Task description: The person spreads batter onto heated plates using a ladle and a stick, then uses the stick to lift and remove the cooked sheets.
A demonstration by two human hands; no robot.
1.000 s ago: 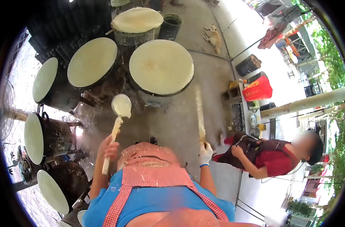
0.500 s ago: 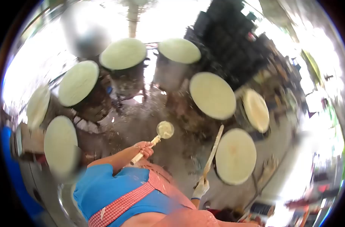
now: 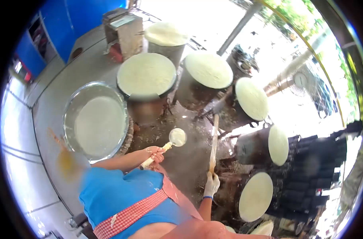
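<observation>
My left hand (image 3: 153, 155) is bare and closed around the pale, batter-smeared handle of a ladle (image 3: 177, 137), whose round bowl looks coated with cream-coloured batter. My right hand (image 3: 211, 185), in a white glove with a blue cuff, grips a long flat wooden stick (image 3: 214, 145) by its lower end. The stick points away from me toward a ring of round drums with pale cream-coloured tops. Among these are a wide round top (image 3: 147, 74), another round top (image 3: 209, 69) and a tilted-looking top (image 3: 251, 98). Both tools are held apart from the tops.
A large metal basin (image 3: 72, 99) of whitish liquid stands at my left. Behind the drums is a worn wooden box (image 3: 129, 42), with blue panels (image 3: 84, 18) beyond. Dark stacked pieces (image 3: 309, 167) lie at right, past another round top (image 3: 256, 197). Wet dark floor lies between.
My view has turned to the left, so the metal basin and blue panels now show and the drums have shifted right. Both hands keep the same tools; the stick stands more upright in view.
</observation>
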